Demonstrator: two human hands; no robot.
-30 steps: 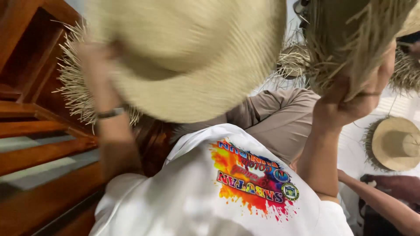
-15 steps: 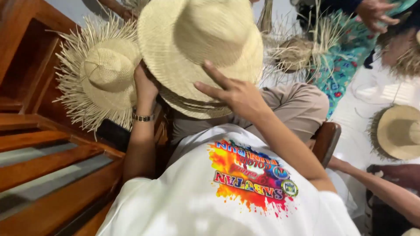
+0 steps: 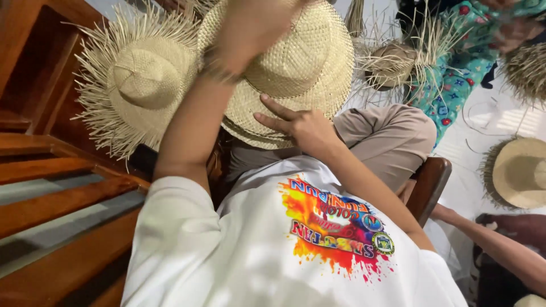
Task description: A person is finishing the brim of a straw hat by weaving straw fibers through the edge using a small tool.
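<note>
A woven straw hat [image 3: 307, 62] with a wide brim sits over my lap, with further brims stacked under it. My left hand [image 3: 247, 28], blurred, is raised onto the hat's crown and grips it from above. My right hand [image 3: 301, 128] lies on the near brim with its fingers spread, steadying the hat. A second straw hat [image 3: 136, 74] with a loose, untrimmed fringe rests just left of my left arm. I wear a white shirt with a colourful print.
Wooden steps [image 3: 51, 187] run along the left. A wooden chair arm [image 3: 426, 182] is by my right thigh. Another person in a teal floral garment [image 3: 455, 85] holds a fringed hat [image 3: 392, 62]. A finished hat [image 3: 520, 170] lies on the floor; someone's arm [image 3: 500, 244] reaches in at the lower right.
The hat has come down from in front of the camera to my lap. My left hand moved from its left edge up onto the crown. My right hand slid down to the near brim.
</note>
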